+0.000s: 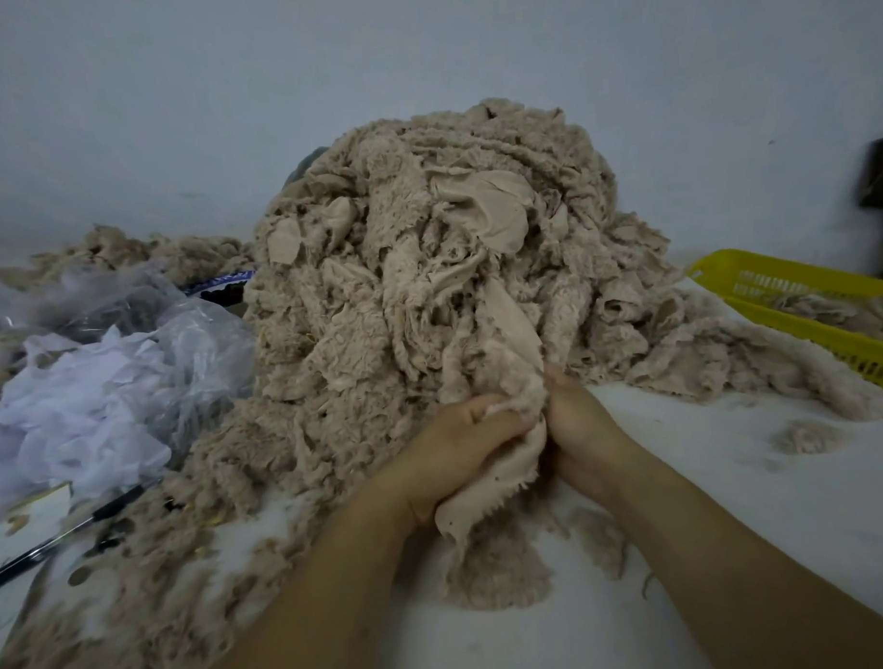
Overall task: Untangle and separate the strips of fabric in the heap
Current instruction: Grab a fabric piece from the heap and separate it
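Heap: the large heap of tangled beige fleecy fabric strips (427, 264) sits at 12 o'clock from my hands, piled high against the pale wall (320, 63), with its skirts spreading towards 7 o'clock and 2 o'clock.
Strip in work: one beige strip with a smooth backing and a frayed edge (501, 382) runs from the heap's front face down between my hands; its lower end hangs onto the white table top (710, 500).
Left hand: my left hand (453, 444) holds the strip, fingers curled round its left side.
Right hand: my right hand (578, 424) grips the strip's right side; the fingertips are buried in the cloth.
Spacing: the two hands are close together, with only the strip between them.
Basket: a yellow slotted plastic basket (798, 297) lies at 2 o'clock, with beige fabric inside.
Loose tuft: a small clump of beige fluff (808, 436) rests at 3 o'clock, apart from the heap.
Bags: crumpled clear plastic bags (179, 343) lie at 9 o'clock, touching the heap.
Pen: a black pen (61, 537) lies at 8 o'clock.
Second pile: a lower pile of the same beige fabric (141, 249) lies at 10 o'clock.
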Motion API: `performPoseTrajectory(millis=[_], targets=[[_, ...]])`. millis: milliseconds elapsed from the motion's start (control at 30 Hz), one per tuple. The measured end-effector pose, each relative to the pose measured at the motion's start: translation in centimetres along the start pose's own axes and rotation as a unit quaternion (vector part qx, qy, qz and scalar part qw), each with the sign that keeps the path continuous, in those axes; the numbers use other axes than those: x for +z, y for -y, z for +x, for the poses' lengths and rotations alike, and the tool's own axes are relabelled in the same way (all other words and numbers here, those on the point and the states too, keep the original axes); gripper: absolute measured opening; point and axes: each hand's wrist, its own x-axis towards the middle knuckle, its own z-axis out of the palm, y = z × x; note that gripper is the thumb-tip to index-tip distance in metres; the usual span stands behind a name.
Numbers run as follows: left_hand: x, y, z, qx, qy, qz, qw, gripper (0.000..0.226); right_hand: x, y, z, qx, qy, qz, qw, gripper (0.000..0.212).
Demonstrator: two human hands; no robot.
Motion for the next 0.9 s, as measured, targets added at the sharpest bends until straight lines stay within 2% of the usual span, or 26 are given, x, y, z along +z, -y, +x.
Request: performPoseTrajectory(millis=[100, 200, 300, 333, 433, 500, 600, 700, 767, 800, 900], targets=[[-0.4, -0.4, 0.4, 0.006, -0.087, -0.060, 0.994, 0.020, 0.0, 0.0, 0.0, -0.099, -0.059, -0.180, 0.977, 0.013], [-1.4, -0.5, 0.7, -0.025, -0.148, -0.150, 0.977, 0.027, -0.2, 0.0, 0.1, -0.151, -0.098, -0.188, 0.965, 0.010], [-2.1, -0.8, 0.3, -0.054, -0.069, -0.319, 0.944, 0.047, -0.5, 0.4, 0.2, -0.157, -0.141, -0.146, 0.966, 0.001], [-2.4, -0.7, 0.2, -0.053, -0.032, -0.350, 0.935, 0.052, -0.7, 0.4, 0.3, -0.159, -0.155, -0.138, 0.965, 0.004], [-3.0, -0.6, 0.0, -0.006, 0.050, -0.402, 0.914, 0.028, -1.5, 0.3, 0.6, -0.165, -0.199, -0.118, 0.959, 0.013], [-3.2, -0.7, -0.2, 0.042, 0.040, -0.391, 0.919, 0.016, -2.1, 0.4, 0.9, -0.166, -0.234, -0.106, 0.952, 0.018], [-3.4, -0.7, 0.0, 0.079, 0.010, -0.360, 0.929, 0.024, -3.0, 0.7, 1.3, -0.148, -0.268, -0.061, 0.950, 0.024], [-3.8, -1.3, 0.6, 0.080, -0.042, -0.340, 0.936, 0.026, -3.1, 1.0, 1.1, -0.149, -0.255, -0.060, 0.954, 0.013], [-3.6, -1.7, 1.0, 0.080, -0.116, -0.203, 0.969, 0.021, -2.6, 1.0, 0.6, -0.154, -0.221, -0.090, 0.959, 0.004], [-3.2, -1.5, 1.1, 0.090, -0.152, -0.140, 0.974, 0.020, -2.2, 0.9, 0.4, -0.162, -0.198, -0.113, 0.960, 0.012], [-1.8, -0.1, 1.1, 0.139, -0.209, -0.093, 0.964, 0.019, -0.2, 0.5, -0.6, -0.187, -0.059, -0.207, 0.959, 0.012]])
